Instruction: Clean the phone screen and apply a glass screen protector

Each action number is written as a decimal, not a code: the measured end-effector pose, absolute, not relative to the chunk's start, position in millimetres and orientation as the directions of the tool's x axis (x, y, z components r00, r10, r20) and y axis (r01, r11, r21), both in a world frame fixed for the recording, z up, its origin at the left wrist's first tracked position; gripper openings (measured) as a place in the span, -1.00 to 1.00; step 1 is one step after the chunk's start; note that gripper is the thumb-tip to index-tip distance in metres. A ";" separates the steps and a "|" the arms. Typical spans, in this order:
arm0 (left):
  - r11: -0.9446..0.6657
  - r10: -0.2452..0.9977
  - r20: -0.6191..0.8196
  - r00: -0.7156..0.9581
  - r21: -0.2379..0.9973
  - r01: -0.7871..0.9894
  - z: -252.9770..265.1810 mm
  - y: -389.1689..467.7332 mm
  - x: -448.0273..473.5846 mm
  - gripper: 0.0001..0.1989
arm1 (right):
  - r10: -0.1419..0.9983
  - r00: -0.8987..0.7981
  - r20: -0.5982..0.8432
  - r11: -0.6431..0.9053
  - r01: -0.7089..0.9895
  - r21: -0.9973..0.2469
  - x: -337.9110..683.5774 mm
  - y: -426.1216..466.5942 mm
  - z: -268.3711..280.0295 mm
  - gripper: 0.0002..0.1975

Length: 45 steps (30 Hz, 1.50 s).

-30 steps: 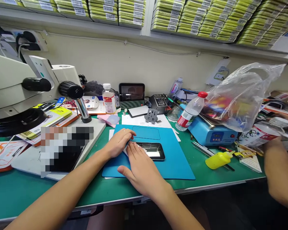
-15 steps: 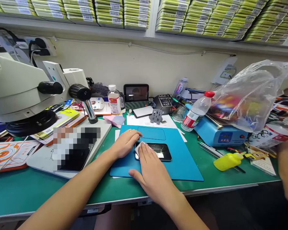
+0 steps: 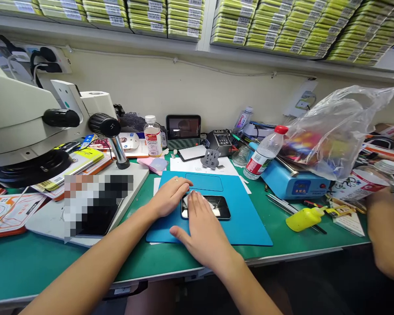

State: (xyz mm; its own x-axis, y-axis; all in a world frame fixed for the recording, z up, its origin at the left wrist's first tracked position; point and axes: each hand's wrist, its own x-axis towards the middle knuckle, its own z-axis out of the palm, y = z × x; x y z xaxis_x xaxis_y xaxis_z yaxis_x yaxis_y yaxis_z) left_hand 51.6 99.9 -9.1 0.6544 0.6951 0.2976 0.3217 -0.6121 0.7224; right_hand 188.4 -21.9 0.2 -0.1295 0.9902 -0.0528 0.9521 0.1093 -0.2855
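A black smartphone (image 3: 222,205) lies flat on the blue mat (image 3: 246,227), its glossy surface showing bright reflections. My right hand (image 3: 203,227) is over the phone's left half, long fingers together and thumb held out to the left. Under those fingers a thin white wipe (image 3: 206,202) is pressed against the phone, mostly covered by the hand. At the phone's upper left corner my left hand (image 3: 172,194) has its fingers together and curved, gripping the edge; its fingertips are partly hidden.
To the left stand a microscope (image 3: 22,127) and its pale base (image 3: 49,223), partly pixelated. On the right are a red-capped bottle (image 3: 265,153), a blue machine (image 3: 293,183), a plastic bag (image 3: 335,127), a yellow squeeze bottle (image 3: 304,219) and another person's arm (image 3: 385,236).
My right hand has shifted slightly over the phone, and less of the wipe shows left of its fingertips. My left hand stays by the corner. The whole view has moved a little.
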 end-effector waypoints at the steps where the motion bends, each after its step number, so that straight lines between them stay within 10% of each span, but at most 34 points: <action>1: -0.610 0.698 0.300 0.650 0.725 0.320 -9.9 100.1 51.5 -0.54 | 0.984 -0.169 -0.057 0.143 0.941 -0.307 188.1 -28.0 1.2 0.07; 45: -0.558 0.809 0.408 0.423 0.758 0.338 -13.0 106.2 47.3 -0.51 | 0.964 -0.266 -0.006 0.245 0.895 -0.373 187.7 -24.6 -3.7 -0.02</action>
State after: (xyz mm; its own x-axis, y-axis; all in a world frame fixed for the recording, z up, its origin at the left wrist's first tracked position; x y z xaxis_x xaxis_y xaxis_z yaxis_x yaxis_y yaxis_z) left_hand 47.3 106.2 -13.0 0.4234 0.8091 0.4075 0.3376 -0.5583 0.7578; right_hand 187.7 -24.6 -3.7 -0.2662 0.9639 -0.0059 0.8950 0.2449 -0.3728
